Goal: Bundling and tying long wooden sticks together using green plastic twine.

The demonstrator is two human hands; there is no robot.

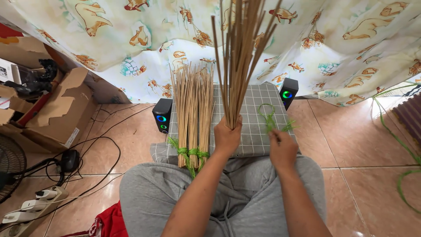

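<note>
The left hand is clamped around the lower end of a loose bunch of thin brown sticks, holding it upright above the grey checked cushion; the tops of the sticks run out of the frame, so their full length cannot be seen. The right hand rests at the near right edge of the cushion with its fingers curled down onto a strand of green string; whether it pinches the strand or only touches it is hidden by the back of the hand. On the left part of the cushion lie three tied bundles of sticks, bound near their lower ends with green ties, the ends overhanging the cushion's near edge. A small black speaker stands just left of the cushion and another black speaker at its far right corner. Behind the cushion hangs a patterned curtain
</note>
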